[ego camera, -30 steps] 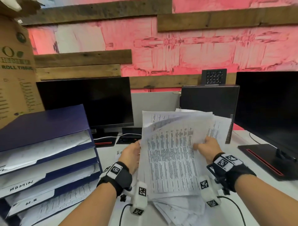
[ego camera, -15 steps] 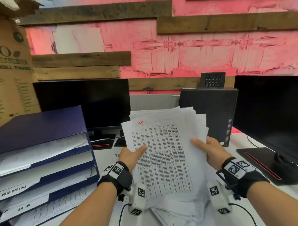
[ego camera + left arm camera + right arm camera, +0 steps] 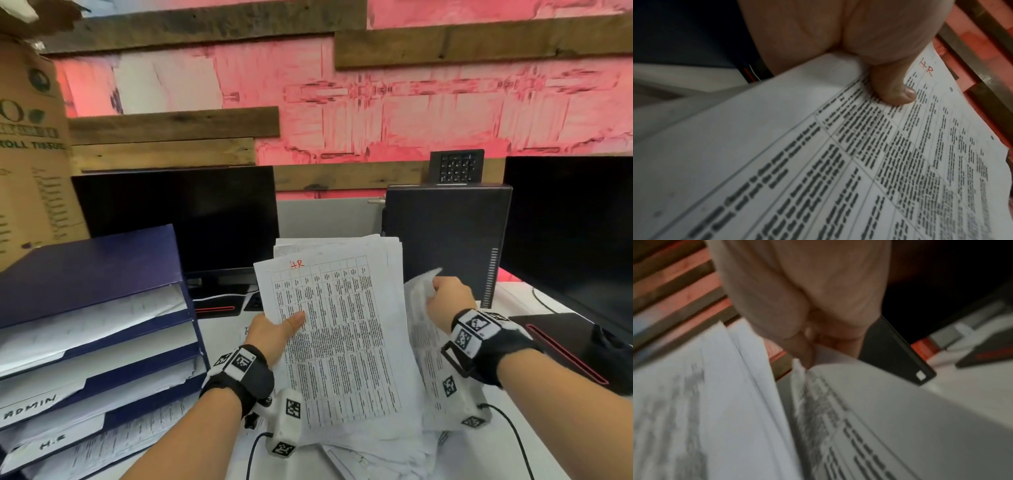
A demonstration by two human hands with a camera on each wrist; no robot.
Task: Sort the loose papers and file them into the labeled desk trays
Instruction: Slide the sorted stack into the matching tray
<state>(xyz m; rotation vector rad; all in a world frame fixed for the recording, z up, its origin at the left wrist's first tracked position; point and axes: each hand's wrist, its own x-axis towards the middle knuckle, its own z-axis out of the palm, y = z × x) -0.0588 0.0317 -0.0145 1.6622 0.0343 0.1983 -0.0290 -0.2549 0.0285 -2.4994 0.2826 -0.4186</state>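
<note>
Two hands share the paper load, low in the head view. At about seven o'clock the left hand pinches the stack of papers, thumb pressed on the top sheet. At four o'clock the right hand has peeled one loose sheet away from the stack; half a second ago both hands held it together. My guess is that sheet goes to a tray next. More papers lie on the desk at six o'clock. Out at nine o'clock stand the blue trays, with labels reading ADMIN and H.R. Only the left wrist view shows the red "HR" mark up close; the blurred right wrist view suggests fingers curled on the sheet's edge.
</note>
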